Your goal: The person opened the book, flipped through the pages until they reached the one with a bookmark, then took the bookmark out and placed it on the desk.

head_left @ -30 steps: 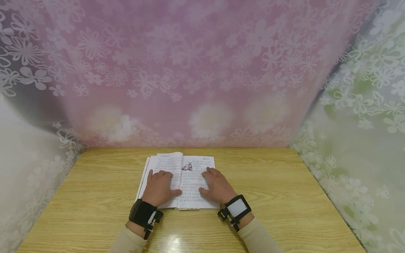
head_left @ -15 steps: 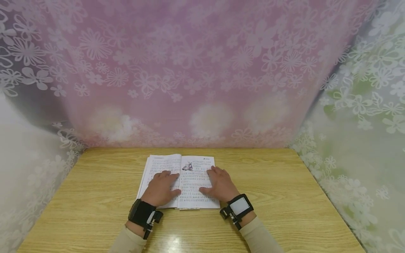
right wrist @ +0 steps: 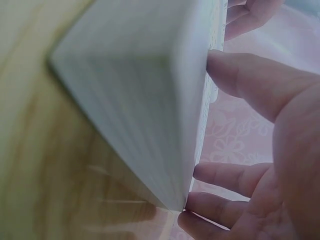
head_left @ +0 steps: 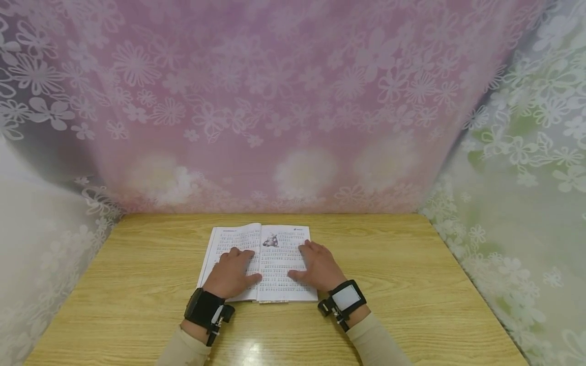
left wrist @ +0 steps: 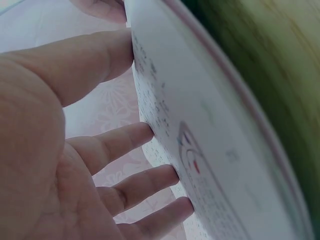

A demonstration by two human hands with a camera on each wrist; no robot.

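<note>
A pink floral curtain [head_left: 274,117] is hanging behind the book [head_left: 264,263], and a wood-grain table [head_left: 389,284] is stretching out on both sides of it. The book is lying spread on the table between the two hands, print facing up, probably because both arms are reaching it comfortably there.

The left hand [head_left: 230,273] is resting across the book's left page [head_left: 238,238], thumb out by the spine, fingers apart. From the left wrist view, thumb and fingertips are just touching the paper, so nothing's getting pinched. The right hand [head_left: 319,268] is lying over the book's outer right side, thumb in on the right page [head_left: 281,267]. Same deal: wide, loose fingers, not gripping anything.

My guess is they're pressing both halves because a thick stack of leaves [right wrist: 120,110] tends to spring up; the left page is bulging near the spine, which kinda backs that up. Spread fingers are probably sharing the pressure so nothing's creasing.

A strip [head_left: 273,303] is peeking out under the book's near edge, can't tell what. The black wristbands [head_left: 204,308] are sitting nearer the person than the book, so they aren't hiding print.
</note>
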